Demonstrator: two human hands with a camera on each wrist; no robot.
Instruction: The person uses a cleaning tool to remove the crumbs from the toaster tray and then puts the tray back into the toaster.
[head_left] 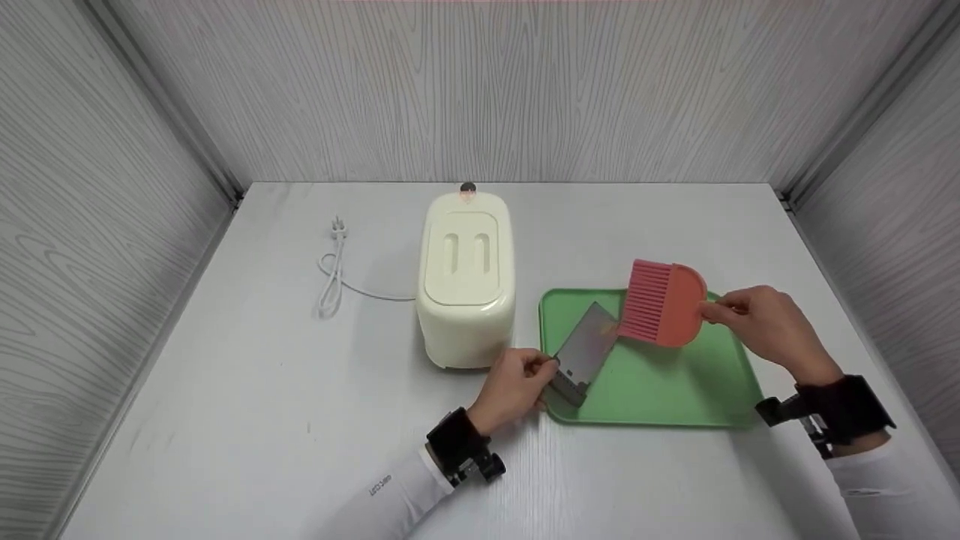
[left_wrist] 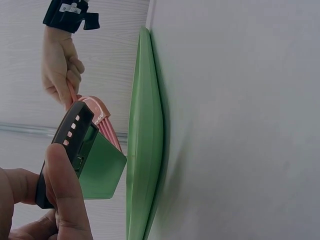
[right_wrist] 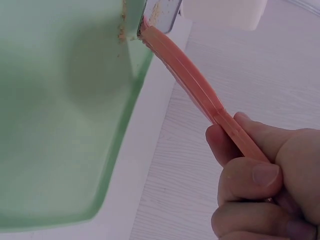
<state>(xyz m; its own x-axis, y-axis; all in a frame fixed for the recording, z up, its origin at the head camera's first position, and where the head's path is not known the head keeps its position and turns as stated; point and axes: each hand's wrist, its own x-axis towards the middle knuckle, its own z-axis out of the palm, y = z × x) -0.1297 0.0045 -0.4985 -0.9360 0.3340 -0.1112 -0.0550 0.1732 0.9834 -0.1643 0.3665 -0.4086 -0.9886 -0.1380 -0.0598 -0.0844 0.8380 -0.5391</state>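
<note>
My left hand (head_left: 514, 390) pinches the dark slotted end (left_wrist: 75, 127) of a flat metal crumb tray (head_left: 589, 346), which slants over the left part of a green tray (head_left: 667, 401). From the right, my right hand (head_left: 769, 330) grips the handle of an orange-pink brush (head_left: 681, 304). Its bristles (head_left: 645, 300) reach toward the crumb tray, and the tips overlap its far right corner in the head view. In the right wrist view, light brown crumbs (right_wrist: 156, 10) lie on the metal, with more crumbs (right_wrist: 122, 32) on the green tray below.
A cream toaster (head_left: 469, 334) with a lid on top stands just left of the green tray. Its white cord (head_left: 375, 295) runs left to an unplugged plug (head_left: 339, 229). Pale wood-grain panels (head_left: 487, 90) enclose the white table (head_left: 300, 420) at the back and sides.
</note>
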